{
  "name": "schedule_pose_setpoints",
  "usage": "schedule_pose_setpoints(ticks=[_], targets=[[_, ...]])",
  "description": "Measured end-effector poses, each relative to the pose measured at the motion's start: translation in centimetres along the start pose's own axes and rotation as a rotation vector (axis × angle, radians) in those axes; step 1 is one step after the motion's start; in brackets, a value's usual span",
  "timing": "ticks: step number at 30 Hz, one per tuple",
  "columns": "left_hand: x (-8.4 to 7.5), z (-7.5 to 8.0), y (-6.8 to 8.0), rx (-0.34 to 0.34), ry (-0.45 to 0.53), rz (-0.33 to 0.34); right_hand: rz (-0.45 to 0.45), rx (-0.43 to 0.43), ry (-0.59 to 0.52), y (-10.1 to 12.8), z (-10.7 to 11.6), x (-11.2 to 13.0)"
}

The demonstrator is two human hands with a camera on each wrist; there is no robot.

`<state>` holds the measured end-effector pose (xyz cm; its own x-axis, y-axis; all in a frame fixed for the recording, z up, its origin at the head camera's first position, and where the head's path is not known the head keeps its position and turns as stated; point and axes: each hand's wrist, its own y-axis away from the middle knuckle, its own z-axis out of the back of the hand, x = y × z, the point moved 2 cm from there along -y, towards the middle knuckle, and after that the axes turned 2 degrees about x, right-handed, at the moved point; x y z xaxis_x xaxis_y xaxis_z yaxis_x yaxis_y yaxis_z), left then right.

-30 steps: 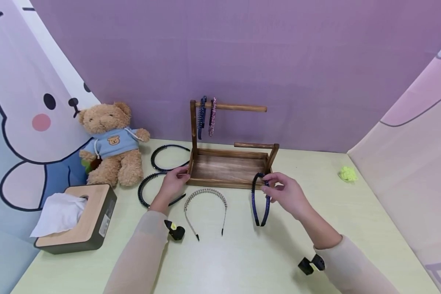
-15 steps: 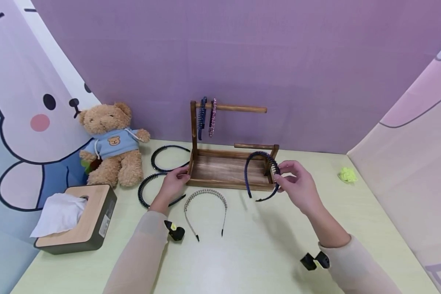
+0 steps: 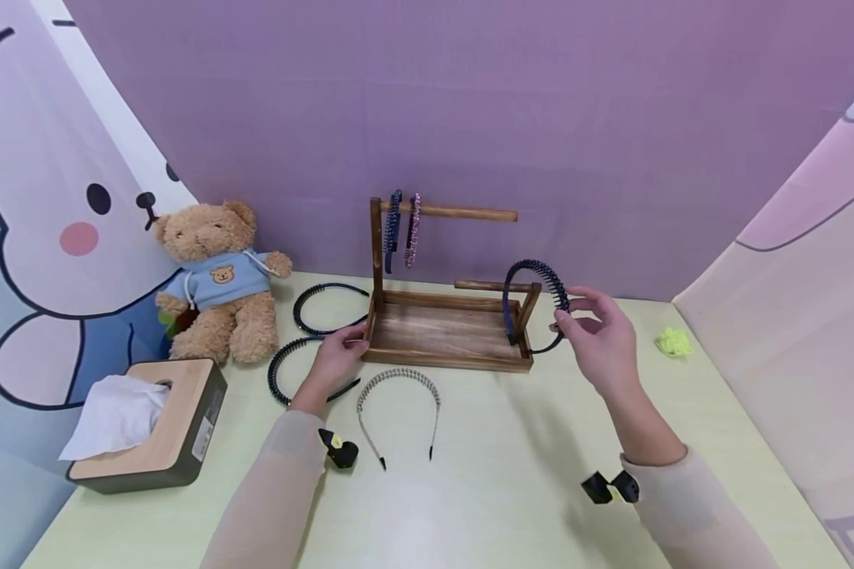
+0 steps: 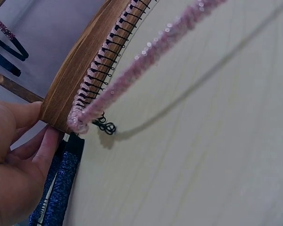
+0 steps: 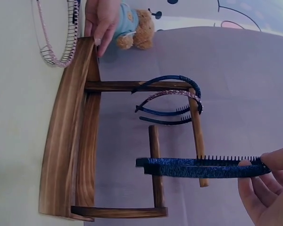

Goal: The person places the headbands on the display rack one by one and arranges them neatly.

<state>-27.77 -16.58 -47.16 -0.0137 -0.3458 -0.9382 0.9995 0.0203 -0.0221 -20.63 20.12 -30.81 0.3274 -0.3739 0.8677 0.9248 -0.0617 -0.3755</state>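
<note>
My right hand (image 3: 601, 340) pinches a dark blue toothed headband (image 3: 546, 275) between thumb and fingers. It holds the headband raised at the right end of a wooden headband rack (image 3: 448, 362), where the hoop overlaps the short lower bar (image 3: 491, 284) in the head view. In the right wrist view the glittery headband (image 5: 198, 170) lies across both bars in sight; contact cannot be told. My left hand (image 3: 336, 359) grips the rack's left end, thumb above and fingers below in the left wrist view. A blue headband (image 3: 391, 225) and a pink one (image 3: 413, 231) hang on the long upper bar (image 3: 473, 212).
A pale pink beaded headband (image 3: 398, 372) lies before the rack. Two dark headbands, one behind (image 3: 299, 308) and one in front (image 3: 275, 370), lie left. Further left are a teddy bear (image 3: 221, 280) and a tissue box (image 3: 181, 427). A yellow-green crumpled thing (image 3: 674, 341) sits far right.
My right hand has raised the dark blue headband and carried it rightward and back to the short lower bar, turning its hoop. My left hand has stayed on the rack.
</note>
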Motion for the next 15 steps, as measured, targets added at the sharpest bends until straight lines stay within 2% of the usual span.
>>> schedule_pose_setpoints(ticks=[10, 15], targets=[[0.0, 0.0, 0.1, 0.013, 0.004, -0.006, 0.122, -0.188, -0.003, -2.9, 0.8, -0.1], [-0.1, 0.0, 0.1, 0.014, 0.005, -0.003, 0.189, -0.236, -0.088, -5.4, 0.3, -1.0]])
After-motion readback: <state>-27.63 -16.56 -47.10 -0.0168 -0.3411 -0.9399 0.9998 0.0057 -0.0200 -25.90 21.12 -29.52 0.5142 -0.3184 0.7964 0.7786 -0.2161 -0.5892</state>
